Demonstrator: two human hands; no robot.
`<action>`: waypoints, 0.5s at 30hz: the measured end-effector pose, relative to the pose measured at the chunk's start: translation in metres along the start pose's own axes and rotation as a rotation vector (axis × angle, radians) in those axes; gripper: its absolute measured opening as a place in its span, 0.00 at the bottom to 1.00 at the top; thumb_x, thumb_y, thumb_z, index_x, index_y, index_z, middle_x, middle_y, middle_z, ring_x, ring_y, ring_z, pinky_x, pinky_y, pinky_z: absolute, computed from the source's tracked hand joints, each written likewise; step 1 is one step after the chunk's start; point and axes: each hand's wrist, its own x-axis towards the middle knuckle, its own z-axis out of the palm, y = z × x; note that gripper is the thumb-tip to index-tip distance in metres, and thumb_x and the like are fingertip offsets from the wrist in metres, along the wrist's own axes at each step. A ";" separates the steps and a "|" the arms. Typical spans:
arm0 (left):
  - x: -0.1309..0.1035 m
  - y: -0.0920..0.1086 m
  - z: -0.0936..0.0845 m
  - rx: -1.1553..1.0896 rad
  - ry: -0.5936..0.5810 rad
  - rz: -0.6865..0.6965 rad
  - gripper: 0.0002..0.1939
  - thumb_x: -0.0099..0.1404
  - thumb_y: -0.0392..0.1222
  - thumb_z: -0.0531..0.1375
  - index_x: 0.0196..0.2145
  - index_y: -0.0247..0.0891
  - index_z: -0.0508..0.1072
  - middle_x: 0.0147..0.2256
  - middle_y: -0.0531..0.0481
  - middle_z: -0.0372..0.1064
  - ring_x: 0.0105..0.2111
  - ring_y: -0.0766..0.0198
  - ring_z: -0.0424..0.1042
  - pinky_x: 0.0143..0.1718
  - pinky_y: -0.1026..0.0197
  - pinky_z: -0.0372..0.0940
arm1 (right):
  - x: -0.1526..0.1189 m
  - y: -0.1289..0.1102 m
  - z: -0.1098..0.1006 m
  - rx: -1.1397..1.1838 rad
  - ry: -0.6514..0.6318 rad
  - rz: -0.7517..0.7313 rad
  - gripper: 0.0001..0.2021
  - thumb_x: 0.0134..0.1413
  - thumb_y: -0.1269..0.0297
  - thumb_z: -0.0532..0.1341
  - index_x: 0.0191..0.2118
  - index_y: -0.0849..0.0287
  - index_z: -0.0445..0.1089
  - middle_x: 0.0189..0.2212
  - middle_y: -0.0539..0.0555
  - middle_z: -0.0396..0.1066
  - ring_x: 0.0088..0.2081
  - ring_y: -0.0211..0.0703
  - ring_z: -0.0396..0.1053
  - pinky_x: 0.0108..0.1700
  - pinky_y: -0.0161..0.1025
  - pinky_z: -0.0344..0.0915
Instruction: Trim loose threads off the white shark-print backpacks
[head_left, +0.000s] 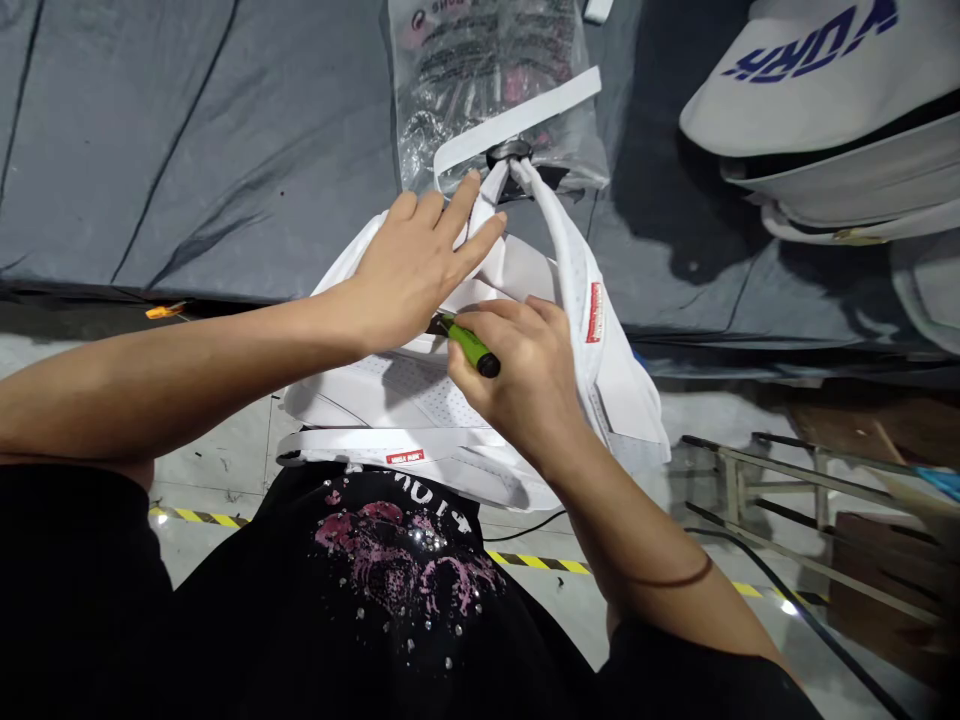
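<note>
A white cap point(630, 400) with perforated panels, a red label and a loose strap end lies across the table edge and my lap. My left hand point(416, 260) rests on its upper part, index and middle fingers stretched out and spread over the white fabric; its thumb is hidden. My right hand point(525, 370) is closed around a slim green-handled tool point(472, 348) with a black end. The tool's dark front part points under my left hand, and its tip is hidden. A black buckle point(509, 152) joins the white straps beyond my fingers.
Dark grey cloth point(150, 150) covers the table. A clear plastic bag point(495, 60) lies behind the buckle. White caps with blue lettering point(810, 80) sit at upper right. A small orange object point(165, 311) is at the table edge. A metal frame point(817, 490) stands at right.
</note>
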 end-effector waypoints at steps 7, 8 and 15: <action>-0.001 -0.005 0.006 0.112 0.040 0.050 0.47 0.66 0.56 0.58 0.74 0.38 0.41 0.75 0.40 0.31 0.69 0.30 0.45 0.64 0.30 0.47 | -0.002 0.003 0.002 0.020 0.014 0.034 0.08 0.58 0.64 0.59 0.38 0.54 0.76 0.37 0.56 0.79 0.44 0.54 0.74 0.58 0.58 0.59; -0.004 -0.007 0.006 0.151 0.044 0.068 0.49 0.65 0.54 0.60 0.74 0.39 0.39 0.74 0.38 0.30 0.70 0.30 0.43 0.64 0.28 0.46 | -0.004 0.003 0.002 0.013 0.029 0.041 0.09 0.58 0.64 0.59 0.39 0.54 0.77 0.37 0.56 0.79 0.45 0.55 0.75 0.58 0.58 0.59; -0.032 -0.015 0.010 0.271 0.042 -0.036 0.57 0.62 0.54 0.66 0.74 0.42 0.33 0.74 0.32 0.23 0.71 0.28 0.36 0.55 0.29 0.59 | -0.013 -0.005 0.020 0.261 0.071 0.033 0.12 0.62 0.61 0.58 0.45 0.54 0.77 0.44 0.55 0.80 0.47 0.50 0.76 0.53 0.52 0.63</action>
